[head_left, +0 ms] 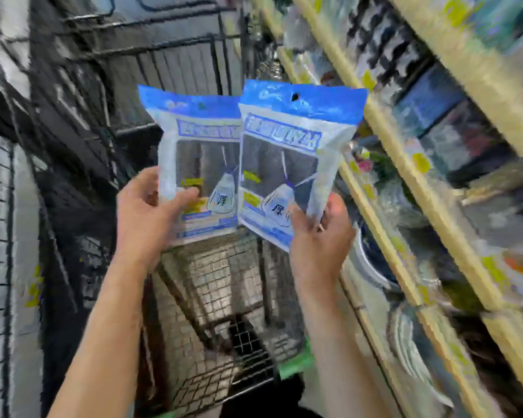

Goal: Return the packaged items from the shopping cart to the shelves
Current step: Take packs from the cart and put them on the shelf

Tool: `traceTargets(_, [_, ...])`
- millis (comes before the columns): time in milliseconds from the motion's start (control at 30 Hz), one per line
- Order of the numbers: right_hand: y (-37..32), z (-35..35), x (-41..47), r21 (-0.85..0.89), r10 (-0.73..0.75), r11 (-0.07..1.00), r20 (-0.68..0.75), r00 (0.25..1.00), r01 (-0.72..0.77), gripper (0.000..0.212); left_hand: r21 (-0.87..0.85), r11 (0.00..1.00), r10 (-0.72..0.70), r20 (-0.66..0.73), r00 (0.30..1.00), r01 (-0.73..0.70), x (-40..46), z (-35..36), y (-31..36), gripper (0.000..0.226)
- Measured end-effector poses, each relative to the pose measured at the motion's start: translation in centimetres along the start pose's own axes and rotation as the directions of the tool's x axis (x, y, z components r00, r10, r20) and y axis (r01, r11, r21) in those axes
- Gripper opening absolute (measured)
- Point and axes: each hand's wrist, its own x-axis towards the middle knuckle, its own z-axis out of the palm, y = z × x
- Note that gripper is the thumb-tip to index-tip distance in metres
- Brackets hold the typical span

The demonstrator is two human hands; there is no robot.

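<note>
A: Entry, centre of frame. Two flat plastic packets, each with a blue header band, a white border and a clear window over dark contents. Left blue-and-white packet (198, 164); right blue-and-white packet (287, 158).

B: Details on them?

A: Each has a blue-framed label strip under the header, yellow patches and a small white pouch picture low on the front. The right one shows a punched hang hole in its header. Print is too blurred to read. The right packet's left edge overlaps the left packet's right edge.

B: Hands?

A: Left hand (142, 215) grips the left packet at its lower left edge, thumb across the front, fingers curled behind. Right hand (320, 236) grips the right packet at its lower right corner, thumb on the front, fingers wrapped behind.

B: Position?

A: Both held upright in the air above the wire-mesh shopping cart (224, 285), lower centre. Pale wooden shelves (405, 176) of blurred goods fill the right side of the frame; the right packet lies just beside their edge.
</note>
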Motion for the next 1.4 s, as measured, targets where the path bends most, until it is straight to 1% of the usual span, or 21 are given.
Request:
traceTargets(67, [-2.0, -4.5, 0.5, 0.040, 0.009, 0.999, -0.056, 0.998, -0.007, 0.027, -0.027, 1.000, 0.016, 0.105, 0.994, -0.014, -1.9, 2.9, 2.8, 0.031])
traceTargets(167, [-4.4, -12.8, 0.6, 0.073, 0.034, 0.997, -0.155, 0.987, -0.023, 0.024, -0.071, 0.997, 0.038, 0.261, 0.965, -0.020, -5.7, 8.7, 6.6, 0.037])
traceTargets(233, [-5.9, -17.9, 0.2, 0.098, 0.052, 0.995, -0.186, 0.981, -0.034, 0.022, -0.086, 0.996, 0.045, 0.350, 0.936, -0.016, -8.1, 12.7, 8.6, 0.040])
traceTargets(267, [-5.8, -18.8, 0.0, 0.107, 0.069, 0.993, -0.174, 0.982, -0.050, 0.024, -0.086, 0.996, 0.042, 0.372, 0.927, -0.011, -8.5, 13.6, 8.9, 0.041])
traceTargets(367, [-6.1, -25.3, -1.1, 0.124, 0.092, 0.991, -0.293, 0.952, -0.058, 0.020, -0.091, 0.995, 0.081, 0.514, 0.854, -0.040, -11.5, 19.9, 11.3, 0.043])
traceTargets(467, [-5.9, -28.2, -2.3, 0.251, 0.169, 0.965, -0.385, 0.907, -0.073, 0.016, -0.115, 0.992, 0.110, 0.600, 0.792, -0.051, -13.3, 25.0, 13.4, 0.057])
traceTargets(500, [-5.9, -28.9, -2.6, 0.306, 0.210, 0.949, -0.425, 0.880, -0.079, 0.017, -0.128, 0.991, 0.110, 0.628, 0.771, -0.037, -13.7, 26.7, 14.0, 0.058])
traceTargets(567, [-6.1, -29.9, -3.1, 0.411, 0.282, 0.909, -0.481, 0.830, -0.071, 0.021, -0.143, 0.990, 0.097, 0.684, 0.723, 0.003, -14.8, 29.4, 14.9, 0.052])
traceTargets(633, [-6.6, -30.9, -3.2, 0.473, 0.308, 0.881, -0.527, 0.792, -0.028, 0.031, -0.137, 0.990, 0.095, 0.753, 0.651, 0.014, -15.9, 32.3, 15.8, 0.045])
traceTargets(700, [-7.1, -31.4, -3.1, 0.489, 0.319, 0.872, -0.576, 0.752, 0.004, 0.034, -0.128, 0.992, 0.112, 0.818, 0.564, -0.010, -16.9, 34.9, 16.5, 0.038])
traceTargets(733, [-7.2, -31.7, -3.2, 0.492, 0.327, 0.870, -0.596, 0.734, 0.012, 0.034, -0.120, 0.992, 0.116, 0.844, 0.523, -0.026, -17.5, 36.1, 16.7, 0.038])
traceTargets(767, [-7.3, -32.3, -3.1, 0.496, 0.334, 0.868, -0.625, 0.706, 0.029, 0.033, -0.112, 0.993, 0.113, 0.872, 0.475, -0.030, -18.1, 37.7, 17.1, 0.042])
traceTargets(833, [-7.4, -33.0, -3.0, 0.489, 0.350, 0.872, -0.664, 0.660, 0.030, 0.028, -0.104, 0.994, 0.104, 0.906, 0.410, -0.023, -19.5, 39.8, 17.7, 0.049])
traceTargets(900, [-7.5, -33.6, -2.8, 0.477, 0.355, 0.878, -0.702, 0.618, 0.038, 0.025, -0.117, 0.992, 0.123, 0.921, 0.371, -0.038, -20.6, 41.8, 18.1, 0.047])
traceTargets(967, [-7.5, -34.2, -2.6, 0.466, 0.362, 0.884, -0.730, 0.580, 0.034, 0.027, -0.139, 0.989, 0.148, 0.930, 0.338, -0.052, -21.1, 43.6, 18.2, 0.040])
traceTargets(1033, [-7.6, -34.4, -2.6, 0.460, 0.370, 0.887, -0.739, 0.563, 0.022, 0.029, -0.157, 0.986, 0.165, 0.928, 0.335, -0.049, -21.2, 44.9, 18.4, 0.036])
traceTargets(1133, [-7.0, -34.5, -2.5, 0.448, 0.370, 0.894, -0.754, 0.542, 0.013, 0.026, -0.169, 0.986, 0.160, 0.931, 0.328, -0.003, -20.6, 46.7, 18.9, 0.030])
traceTargets(1233, [-6.2, -34.1, -2.6, 0.470, 0.399, 0.883, -0.750, 0.527, 0.002, 0.023, -0.161, 0.987, 0.158, 0.932, 0.326, -0.018, -20.0, 48.2, 19.5, 0.020])
traceTargets(1267, [-5.8, -33.9, -2.5, 0.476, 0.410, 0.879, -0.752, 0.517, -0.005, 0.023, -0.155, 0.987, 0.158, 0.930, 0.332, -0.035, -19.7, 48.8, 19.7, 0.019])
traceTargets(1400, [-5.2, -33.5, -2.0, 0.467, 0.413, 0.884, -0.754, 0.510, -0.026, 0.024, -0.118, 0.991, 0.136, 0.909, 0.395, -0.070, -18.2, 50.2, 20.4, 0.026])
